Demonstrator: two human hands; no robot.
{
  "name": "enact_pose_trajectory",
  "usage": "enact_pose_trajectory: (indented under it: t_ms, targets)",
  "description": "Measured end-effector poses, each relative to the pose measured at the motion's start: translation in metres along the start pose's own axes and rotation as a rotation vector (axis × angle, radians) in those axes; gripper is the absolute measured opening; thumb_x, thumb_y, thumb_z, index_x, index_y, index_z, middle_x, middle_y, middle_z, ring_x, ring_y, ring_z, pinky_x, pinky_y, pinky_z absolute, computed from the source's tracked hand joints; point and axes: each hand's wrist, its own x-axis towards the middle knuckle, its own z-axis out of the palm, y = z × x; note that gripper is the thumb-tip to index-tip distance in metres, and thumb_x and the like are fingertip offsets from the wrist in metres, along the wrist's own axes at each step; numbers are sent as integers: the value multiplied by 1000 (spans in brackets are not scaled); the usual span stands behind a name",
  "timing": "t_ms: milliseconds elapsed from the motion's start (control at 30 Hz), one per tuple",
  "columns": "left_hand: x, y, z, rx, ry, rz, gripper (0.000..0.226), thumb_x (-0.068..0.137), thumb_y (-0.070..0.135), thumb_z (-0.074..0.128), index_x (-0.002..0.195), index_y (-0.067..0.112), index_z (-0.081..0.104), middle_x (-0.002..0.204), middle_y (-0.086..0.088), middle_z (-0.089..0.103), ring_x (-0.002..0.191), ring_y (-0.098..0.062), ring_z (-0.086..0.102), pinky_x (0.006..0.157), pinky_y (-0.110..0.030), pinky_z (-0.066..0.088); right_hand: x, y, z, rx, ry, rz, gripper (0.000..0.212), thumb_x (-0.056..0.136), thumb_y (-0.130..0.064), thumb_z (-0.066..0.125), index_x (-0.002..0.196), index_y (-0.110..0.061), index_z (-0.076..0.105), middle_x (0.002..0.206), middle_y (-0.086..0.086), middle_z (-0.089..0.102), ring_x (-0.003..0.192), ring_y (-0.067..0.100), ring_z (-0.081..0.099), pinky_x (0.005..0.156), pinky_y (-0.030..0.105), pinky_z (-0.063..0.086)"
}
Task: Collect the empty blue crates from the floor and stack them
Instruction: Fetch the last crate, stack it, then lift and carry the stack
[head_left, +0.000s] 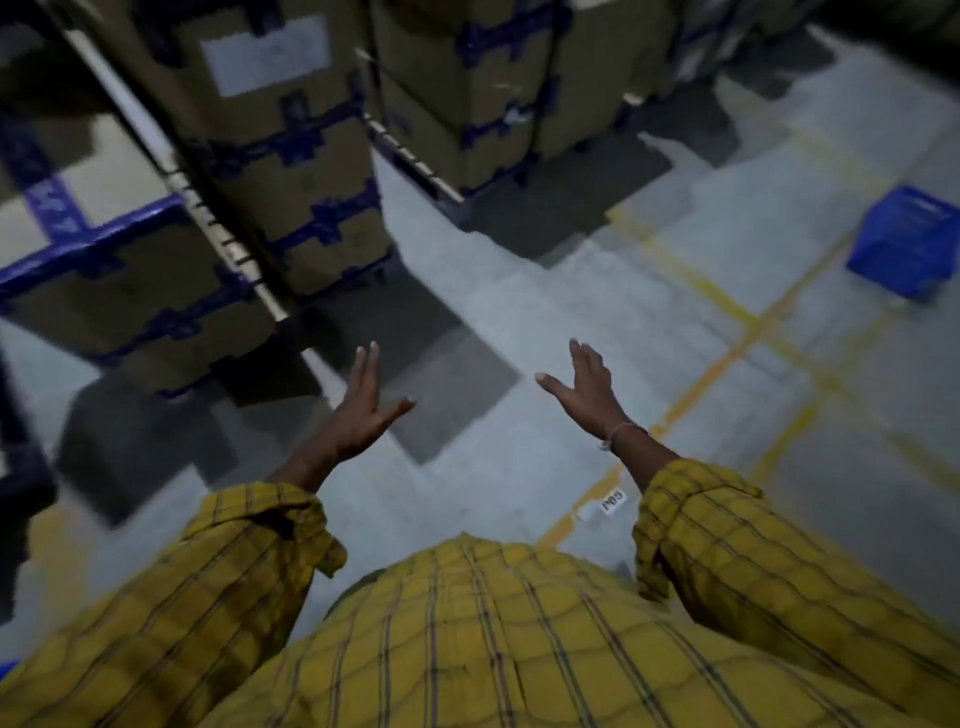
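The left hand (363, 410) is raised in front of the person, fingers straight and together, thumb spread, holding nothing. The right hand (587, 392) mirrors it just across a gap, fingers straight, thumb out, also holding nothing; a thin band (621, 431) circles its wrist. The palms face each other above the floor (519, 312), touching nothing. Both forearms come out of yellow checked sleeves (727, 535).

On the grey floor beneath run yellow lines (727, 343) that cross to the right of the hands, and a small white label (613, 504) lies beside one line near the right sleeve. One blue crate (906, 241) sits on the floor at the right edge, well apart from both hands. Stacks of brown boxes (291, 156) with blue bands stand at the upper left and centre, partly blurred.
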Motion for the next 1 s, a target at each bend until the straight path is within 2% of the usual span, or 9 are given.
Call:
enact_pose_trajectory:
  t_ms: [100,233,300,400,633,767,900,1000]
  targets:
    - [51,48,22,43,-116,95,101,91,61,55,157,29,-15,164,3,-24,150,-10,-19,117,-31,0,4,38,-43,70,89,90,108,75,-84,49,159,-28,11,167,0,3,154,21,-1,122,43,6]
    - [122,102,48,92,-219,192,99,92,59,55,157,28,-12,165,3,-22,152,-13,-14,120,-37,3,14,78,-88,132,198,201,100,82,-76,53,159,-28,10,167,-1,2,154,20,-3,123,43,6]
    - [164,122,61,143,-274,232,102,89,70,50,157,29,-13,166,3,-19,152,-14,-11,122,-41,3,23,96,-107,143,242,247,100,82,-76,52,159,-29,9,167,-1,1,154,20,-4,123,43,5]
    - [230,151,81,164,-373,298,109,79,84,42,156,32,-14,165,7,-20,151,-9,-18,124,-42,3,46,120,-135,182,306,320,99,83,-74,54,159,-28,10,167,-2,2,154,21,-2,123,43,7]
    - [377,230,118,158,-553,367,101,85,76,48,155,38,-15,163,13,-23,150,-4,-17,124,-43,13,119,156,-196,235,406,461,97,86,-70,55,160,-28,9,168,-2,0,154,24,-2,121,47,9]
    - [461,281,131,247,-668,463,98,88,71,49,155,37,-15,163,14,-23,149,-1,-16,123,-38,13,165,172,-229,303,505,540,96,85,-72,54,159,-31,8,168,-4,-1,154,21,-2,121,46,6]
    - [538,327,154,289,-727,511,100,86,75,47,155,38,-15,163,14,-23,150,-3,-17,124,-42,11,200,187,-256,390,573,612,95,86,-72,53,159,-32,8,167,-7,-1,154,22,-2,122,47,5]
    - [590,359,182,309,-772,525,99,85,78,47,153,42,-16,162,17,-23,151,-4,-13,124,-46,17,229,212,-281,445,608,676,94,86,-72,54,159,-34,8,167,-8,-1,154,23,-3,123,49,7]
